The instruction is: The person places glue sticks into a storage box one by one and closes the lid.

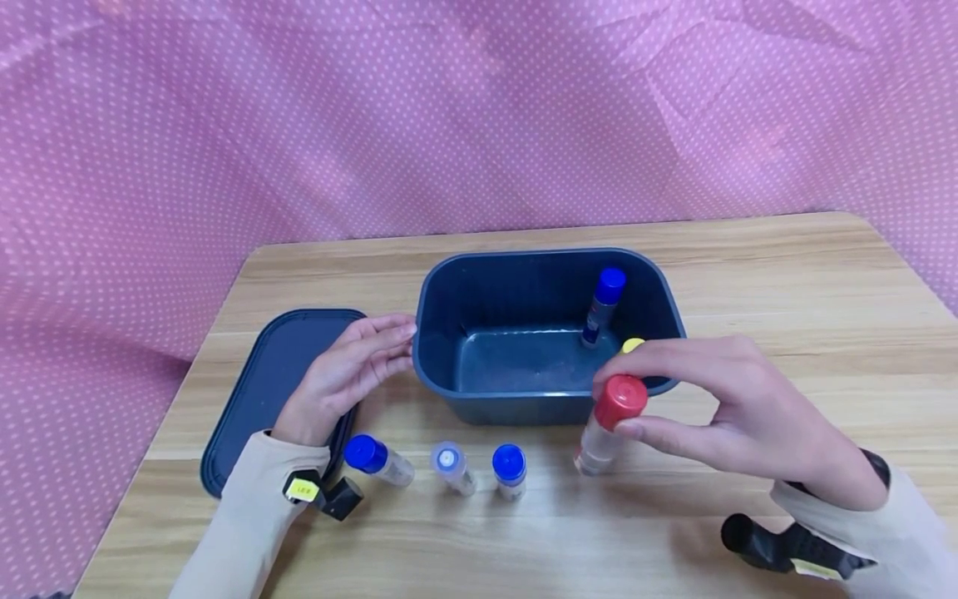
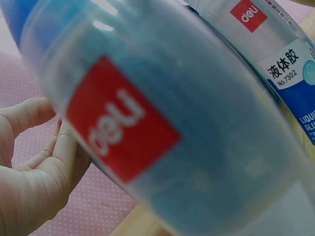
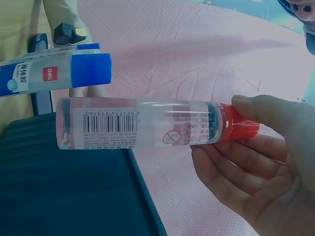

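Observation:
My right hand [image 1: 737,408] pinches the red cap of a clear liquid glue bottle [image 1: 597,448] between thumb and fingers, in front of the dark blue box [image 1: 524,408]. In the right wrist view this glue bottle [image 3: 147,125] shows a barcode. My left hand [image 1: 348,366] has its fingertips at the box's left wall, fingers loosely extended. Inside the box a blue-capped glue bottle [image 1: 601,304] leans at the right; a yellow cap [image 1: 632,344] is partly hidden behind my right hand. A glue bottle [image 2: 162,118] fills much of the left wrist view.
Before the box stand a blue-capped glue bottle [image 1: 377,457] at the left, one with a pale translucent top [image 1: 452,466], and another with a blue cap [image 1: 510,470]. A dark blue lid [image 1: 273,403] lies left, partly under my left arm. Pink dotted cloth [image 1: 479,116] hangs behind the table.

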A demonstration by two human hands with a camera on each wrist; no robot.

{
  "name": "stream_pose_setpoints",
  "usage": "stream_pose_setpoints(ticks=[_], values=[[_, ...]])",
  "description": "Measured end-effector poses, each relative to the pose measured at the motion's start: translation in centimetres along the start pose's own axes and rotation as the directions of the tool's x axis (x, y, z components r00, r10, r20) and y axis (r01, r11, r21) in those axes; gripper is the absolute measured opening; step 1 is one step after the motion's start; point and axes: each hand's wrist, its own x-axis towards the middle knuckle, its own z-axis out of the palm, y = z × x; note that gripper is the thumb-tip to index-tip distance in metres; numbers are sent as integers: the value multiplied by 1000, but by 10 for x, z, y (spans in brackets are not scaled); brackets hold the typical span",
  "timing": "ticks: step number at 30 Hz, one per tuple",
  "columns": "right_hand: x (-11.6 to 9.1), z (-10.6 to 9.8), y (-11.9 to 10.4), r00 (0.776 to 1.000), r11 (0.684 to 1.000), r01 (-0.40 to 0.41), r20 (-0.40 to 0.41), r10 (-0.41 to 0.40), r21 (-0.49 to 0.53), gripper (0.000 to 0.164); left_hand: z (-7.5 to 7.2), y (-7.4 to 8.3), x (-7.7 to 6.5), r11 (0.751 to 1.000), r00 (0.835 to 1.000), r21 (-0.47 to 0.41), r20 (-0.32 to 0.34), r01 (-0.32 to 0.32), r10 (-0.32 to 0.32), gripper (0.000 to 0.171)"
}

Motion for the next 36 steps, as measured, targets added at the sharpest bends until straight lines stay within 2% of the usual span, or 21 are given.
stream_pose_setpoints(ticks=[9, 15, 21, 27, 36], values=[[6, -3, 1, 998, 999, 3, -62, -5, -37, 41, 1, 0, 1, 1000, 1000, 7, -11, 8, -8, 21], [11, -7, -1, 996, 997, -24, -85, 18, -72, 39, 1, 1, 2, 1000, 1000, -6, -22, 13, -13, 20], [13, -8, -3, 993, 997, -46, -110, 39, -64, 38, 2, 0, 1, 1000, 1000, -14, -22, 15, -15, 20], [15, -8, -4, 990, 999, -15, -139, 7, -51, 38, 1, 0, 1, 1000, 1000, -23, -13, 12, -12, 20], [20, -11, 0, 988, 993, 4, -152, -22, -114, 40, 0, -2, -2, 1000, 1000, -12, -8, 4, -4, 20]])
